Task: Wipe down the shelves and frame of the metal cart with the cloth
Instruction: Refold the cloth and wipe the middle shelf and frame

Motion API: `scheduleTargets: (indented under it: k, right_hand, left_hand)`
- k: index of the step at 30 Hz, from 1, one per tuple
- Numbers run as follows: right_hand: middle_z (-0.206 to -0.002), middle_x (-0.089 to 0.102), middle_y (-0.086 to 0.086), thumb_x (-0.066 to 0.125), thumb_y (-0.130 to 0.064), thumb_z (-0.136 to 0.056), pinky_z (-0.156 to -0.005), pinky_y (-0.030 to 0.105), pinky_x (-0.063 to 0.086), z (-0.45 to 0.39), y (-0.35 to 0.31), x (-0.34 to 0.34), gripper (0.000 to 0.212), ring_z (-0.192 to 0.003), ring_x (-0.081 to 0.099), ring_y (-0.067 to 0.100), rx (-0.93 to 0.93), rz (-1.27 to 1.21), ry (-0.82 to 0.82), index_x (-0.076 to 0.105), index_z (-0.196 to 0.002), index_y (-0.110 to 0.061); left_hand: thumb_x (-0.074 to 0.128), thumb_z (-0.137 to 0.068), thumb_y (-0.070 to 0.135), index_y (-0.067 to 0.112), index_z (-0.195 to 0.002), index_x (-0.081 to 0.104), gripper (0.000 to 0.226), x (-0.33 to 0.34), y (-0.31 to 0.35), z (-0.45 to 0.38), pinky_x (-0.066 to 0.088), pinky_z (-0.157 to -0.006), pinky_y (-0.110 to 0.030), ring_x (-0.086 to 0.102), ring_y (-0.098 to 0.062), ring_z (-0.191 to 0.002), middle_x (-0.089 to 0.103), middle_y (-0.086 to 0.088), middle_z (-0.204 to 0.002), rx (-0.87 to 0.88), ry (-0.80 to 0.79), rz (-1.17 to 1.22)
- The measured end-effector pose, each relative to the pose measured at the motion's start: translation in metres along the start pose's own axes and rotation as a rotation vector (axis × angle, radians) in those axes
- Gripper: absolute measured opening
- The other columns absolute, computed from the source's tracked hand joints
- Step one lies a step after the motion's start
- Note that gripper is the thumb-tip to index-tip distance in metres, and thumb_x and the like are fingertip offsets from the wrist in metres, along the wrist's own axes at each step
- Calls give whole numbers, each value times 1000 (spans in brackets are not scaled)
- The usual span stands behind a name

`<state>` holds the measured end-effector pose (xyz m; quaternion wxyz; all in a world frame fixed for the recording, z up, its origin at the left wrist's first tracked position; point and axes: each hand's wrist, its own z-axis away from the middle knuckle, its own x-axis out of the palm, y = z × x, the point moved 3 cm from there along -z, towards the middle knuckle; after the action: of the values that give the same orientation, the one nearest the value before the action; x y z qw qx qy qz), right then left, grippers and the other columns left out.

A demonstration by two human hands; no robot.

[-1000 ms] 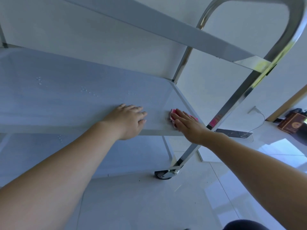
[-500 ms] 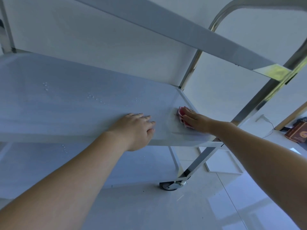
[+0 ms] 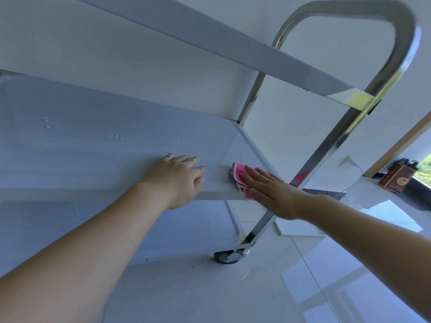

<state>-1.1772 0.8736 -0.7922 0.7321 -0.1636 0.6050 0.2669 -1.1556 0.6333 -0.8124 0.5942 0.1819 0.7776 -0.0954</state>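
A: Status on the cart?

B: Stainless metal cart (image 3: 349, 94), 3 shelves in view. Both hands are on the middle shelf (image 3: 93, 141), near its front right corner.

A: Cloth?

B: Pink cloth (image 3: 240, 176), folded small, flat on the middle shelf just inside the front right corner. Its near edge reaches the shelf's front lip.

A: Right hand?

B: Right hand (image 3: 270, 190) lies flat on the cloth, fingers straight and together, pointing left and away from the person. It presses down with no curl or pinch. Palm and wrist overhang the front edge of the shelf.

A: Left?

B: Left hand (image 3: 179, 178) is palm down on bare shelf, well left of the cloth and not touching it. Fingers are loosely spread and near straight, and it holds nothing. The wrist crosses the front lip.

A: Surface condition?

B: Water droplets (image 3: 119, 136) sit in small clusters on the middle shelf, behind and to the left of the left hand. A few more are on the bottom shelf (image 3: 58, 229).

A: Frame?

B: Polished handle loop (image 3: 382, 26) rises at the right end, and the top shelf (image 3: 210, 43) crosses overhead. The near right leg runs down to 1 caster wheel (image 3: 227, 256) on the glossy tiled floor (image 3: 256, 294).

A: Anything else around?

B: A brown box (image 3: 394, 180) on the floor far right, by a window. A thin white cable (image 3: 354, 169) runs along the wall near it.
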Motion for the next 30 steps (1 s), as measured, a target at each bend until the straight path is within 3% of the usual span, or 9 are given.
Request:
scheduleTargets:
  k: [4,7,12,16,19,22,26,30]
  right_hand:
    - [-154,-17,-8,9,-54,-96,-113,32,-15,3,-16,4,60,-140,-19,10,121,-73,-36,-11,-146,-29]
    - [-153,-18,-10,11,-54,-96,-111,30,-14,4,-15,8,61,-138,-20,7,124,-87,-32,-14,-146,-29]
    - [-156,-14,-10,7,-55,-91,-116,30,-10,-6,-1,7,62,-140,-16,3,58,-95,-48,-10,-145,-31]
    - [-156,-13,-7,13,-34,-102,-110,20,-13,-29,16,1,47,-136,-18,0,18,-80,-76,-11,-142,-26]
    - [-155,-17,6,13,-21,-104,-110,26,-16,-54,34,-2,47,-137,-22,11,48,75,-74,-16,-140,-15]
    - [-155,-19,14,-1,-31,-98,-117,38,-10,-81,49,-5,53,-143,-18,26,83,215,-82,-14,-144,-7]
    - [-156,-20,10,12,-25,-103,-117,47,-1,-117,64,-11,51,-144,-16,26,70,296,-96,-11,-147,-15]
    - [-157,-17,7,11,-32,-103,-117,45,0,-151,78,-17,51,-145,-13,24,104,224,-60,-6,-150,-20]
  left_hand:
    - [20,-96,46,25,-140,33,50,1,-4,21,11,-112,-40,22,-19,-139,26,-3,-153,-26,18,-48]
    - [14,-96,46,27,-146,19,53,6,-9,28,10,-114,-40,14,-20,-142,16,-2,-156,-61,-56,-37]
    - [15,-97,45,30,-146,19,51,6,-8,26,11,-115,-38,14,-20,-143,15,0,-156,-70,-55,-6]
    - [15,-97,46,32,-145,20,50,5,-8,28,11,-115,-35,14,-18,-143,15,2,-156,-79,-49,8]
    - [15,-96,47,34,-145,20,50,5,-8,28,10,-114,-34,13,-17,-143,15,4,-156,-81,-31,17]
    - [15,-96,48,35,-144,20,51,7,-10,29,10,-114,-34,13,-15,-143,15,6,-156,-82,-9,15]
    - [13,-95,49,35,-145,17,52,9,-11,28,10,-115,-33,12,-14,-143,14,6,-156,-80,4,4]
    - [12,-95,50,36,-145,16,52,10,-12,28,7,-114,-32,11,-12,-143,13,7,-156,-82,10,1]
